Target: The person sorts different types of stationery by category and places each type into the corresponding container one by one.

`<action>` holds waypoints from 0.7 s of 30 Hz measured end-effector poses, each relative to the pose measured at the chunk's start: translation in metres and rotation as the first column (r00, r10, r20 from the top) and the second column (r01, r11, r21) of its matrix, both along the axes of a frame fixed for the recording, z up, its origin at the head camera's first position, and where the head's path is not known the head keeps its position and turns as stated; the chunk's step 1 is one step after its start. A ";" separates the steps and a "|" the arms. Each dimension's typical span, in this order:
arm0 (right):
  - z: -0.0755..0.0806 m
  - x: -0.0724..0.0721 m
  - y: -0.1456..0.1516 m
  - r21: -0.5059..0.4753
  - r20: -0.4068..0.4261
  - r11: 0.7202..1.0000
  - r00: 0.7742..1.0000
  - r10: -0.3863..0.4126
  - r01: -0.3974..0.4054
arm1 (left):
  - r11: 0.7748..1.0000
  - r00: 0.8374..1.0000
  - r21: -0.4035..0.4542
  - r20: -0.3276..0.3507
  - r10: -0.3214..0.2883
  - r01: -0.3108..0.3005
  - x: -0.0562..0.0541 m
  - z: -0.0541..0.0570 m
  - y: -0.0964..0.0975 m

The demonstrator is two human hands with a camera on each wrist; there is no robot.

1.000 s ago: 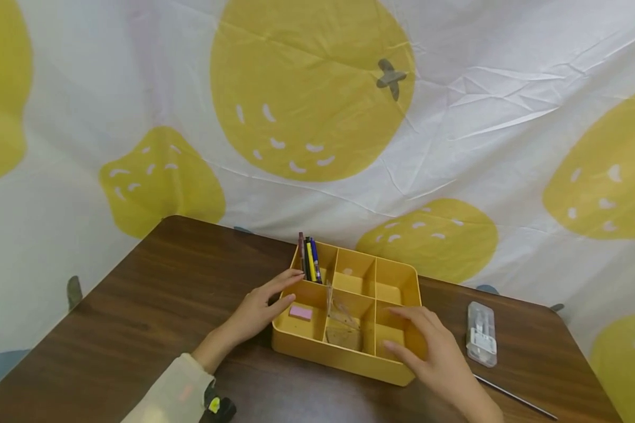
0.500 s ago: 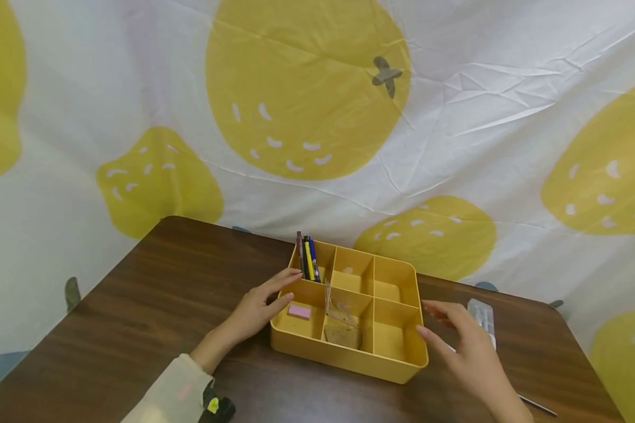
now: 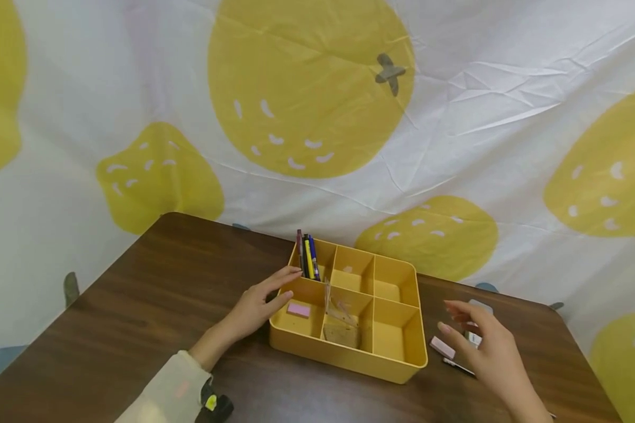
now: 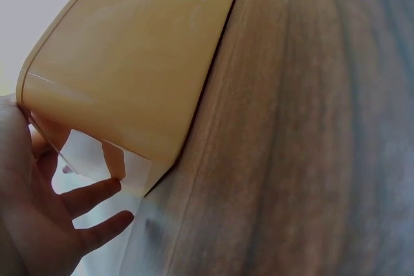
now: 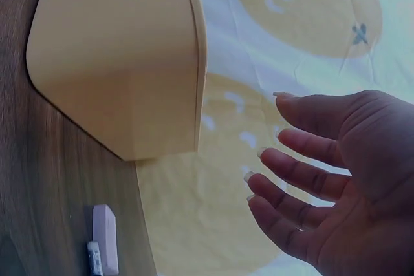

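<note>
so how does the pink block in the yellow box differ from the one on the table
Place: the boxed block lies in the near left compartment of the yellow box, while the loose block lies outside, right of it on the table. Colour: the boxed block looks stronger pink, the loose block paler. Hands: the boxed block is nearer the left hand, the loose block nearer the right hand. Both are small, oblong and pinkish.

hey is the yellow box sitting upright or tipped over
Upright. The box sits base down on the table, its open top facing up, and pens stand in its back left corner.
</note>
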State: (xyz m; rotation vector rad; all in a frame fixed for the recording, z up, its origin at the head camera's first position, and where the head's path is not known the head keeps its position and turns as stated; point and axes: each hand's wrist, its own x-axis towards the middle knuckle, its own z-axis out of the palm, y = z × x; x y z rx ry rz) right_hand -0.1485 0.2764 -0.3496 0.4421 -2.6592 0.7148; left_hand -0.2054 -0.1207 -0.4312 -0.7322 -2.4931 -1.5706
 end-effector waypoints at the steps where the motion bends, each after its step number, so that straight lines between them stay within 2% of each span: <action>1: -0.001 0.000 0.002 0.002 0.003 1.000 1.000 -0.003 0.003 | 1.000 1.000 -0.001 -0.003 0.002 -0.002 0.000 0.000 0.000; 7: -0.007 -0.005 0.010 0.012 0.028 1.000 0.999 -0.020 0.020 | 1.000 1.000 -0.007 -0.016 0.003 -0.003 0.000 0.000 0.000; 16: -0.022 -0.015 0.019 0.028 0.155 1.000 0.988 -0.018 0.014 | 1.000 1.000 -0.013 0.001 0.015 -0.015 0.002 0.002 -0.001; 21: -0.026 -0.017 0.023 0.032 0.168 0.999 0.986 -0.022 0.017 | 1.000 1.000 -0.014 0.001 0.016 -0.016 0.002 0.002 0.001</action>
